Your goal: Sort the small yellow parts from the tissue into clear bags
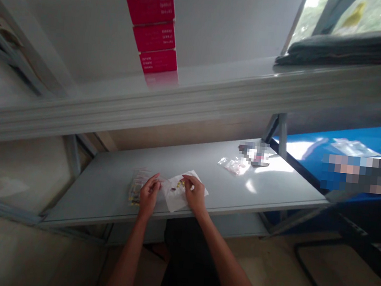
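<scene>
A white sheet [175, 201], paper or cloth, lies near the front edge of the grey shelf. Small yellow and dark pieces [180, 184] rest on it, too small to name. Over the sheet's right part, my right hand [195, 193] is closed in a pinch by those pieces; what its fingertips hold is hidden. My left hand [149, 194] is closed at the left of the sheet, thumb and fingertips together, and I cannot make out what is in them. Beside and partly behind it lie clear plastic bags [135, 187] with yellow and dark contents.
Another clear bag [233, 165] lies farther right on the grey shelf [105, 188], near a blurred-out item [255, 153]. Overhead, an upper shelf edge [112, 117] crosses the view, with stacked red boxes [158, 34] above. A blue surface [313, 132] stands at right.
</scene>
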